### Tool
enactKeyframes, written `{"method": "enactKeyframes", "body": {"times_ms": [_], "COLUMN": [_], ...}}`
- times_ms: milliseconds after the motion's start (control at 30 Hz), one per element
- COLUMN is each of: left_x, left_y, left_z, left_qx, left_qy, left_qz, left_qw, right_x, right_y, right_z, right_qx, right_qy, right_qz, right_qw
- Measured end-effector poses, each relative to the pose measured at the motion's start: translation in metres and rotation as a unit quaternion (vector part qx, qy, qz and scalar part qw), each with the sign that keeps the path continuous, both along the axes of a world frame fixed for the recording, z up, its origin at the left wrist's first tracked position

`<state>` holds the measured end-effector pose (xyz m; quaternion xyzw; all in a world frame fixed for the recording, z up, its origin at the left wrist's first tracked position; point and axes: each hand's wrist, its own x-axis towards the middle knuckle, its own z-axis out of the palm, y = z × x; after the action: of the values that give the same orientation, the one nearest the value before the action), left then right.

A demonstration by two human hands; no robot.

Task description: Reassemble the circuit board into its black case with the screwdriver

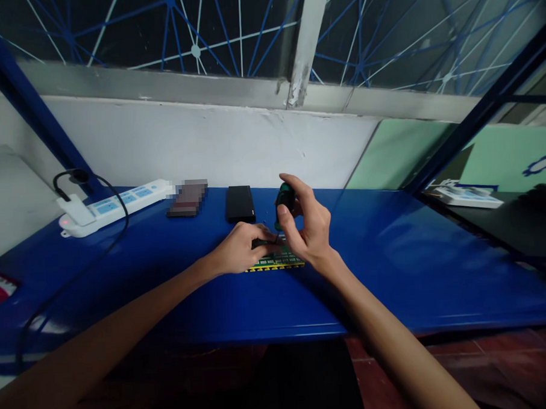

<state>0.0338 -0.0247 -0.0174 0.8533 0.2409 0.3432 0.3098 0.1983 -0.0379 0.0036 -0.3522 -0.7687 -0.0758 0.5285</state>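
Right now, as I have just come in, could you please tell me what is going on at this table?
A person is working on a green circuit board with a yellow edge, lying on the blue table. The right grip holds a screwdriver-like tool by its dark green handle, pointing down over the board. The left grip is at the board; whether it presses on it, I cannot tell. A black box lies farther back.

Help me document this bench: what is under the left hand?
The left hand is over part of a green board with a yellow near edge, some of it visible beside the hand. What the hand directly covers cannot be seen.
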Motion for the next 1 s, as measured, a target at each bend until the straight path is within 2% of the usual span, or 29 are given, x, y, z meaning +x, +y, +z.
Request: {"method": "enactKeyframes", "body": {"times_ms": [233,567,800,900,1000], "left_x": [0.0,0.002,0.001,-0.001,-0.009], "left_y": [-0.002,0.0,-0.001,-0.002,0.002], "left_z": [-0.003,0.001,-0.001,0.003,0.015], "left_qx": [0.023,0.001,-0.001,0.009,0.03], "left_qy": [-0.032,-0.008,0.011,0.035,0.03], "left_qz": [0.034,0.028,0.008,-0.001,0.001], "left_qw": [0.999,1.0,1.0,0.999,0.999], "right_x": [-0.001,0.0,-0.003,-0.002,0.0], "right_y": [0.004,0.0,0.004,0.005,0.005], "right_z": [-0.002,0.001,-0.001,0.0,0.002], "right_qx": [0.045,-0.006,0.035,0.017,-0.001], "right_qy": [0.017,-0.014,0.02,0.033,0.062], "right_qz": [-0.056,-0.013,-0.043,-0.044,-0.041], "right_qw": [0.997,1.0,0.998,0.998,0.997]}}
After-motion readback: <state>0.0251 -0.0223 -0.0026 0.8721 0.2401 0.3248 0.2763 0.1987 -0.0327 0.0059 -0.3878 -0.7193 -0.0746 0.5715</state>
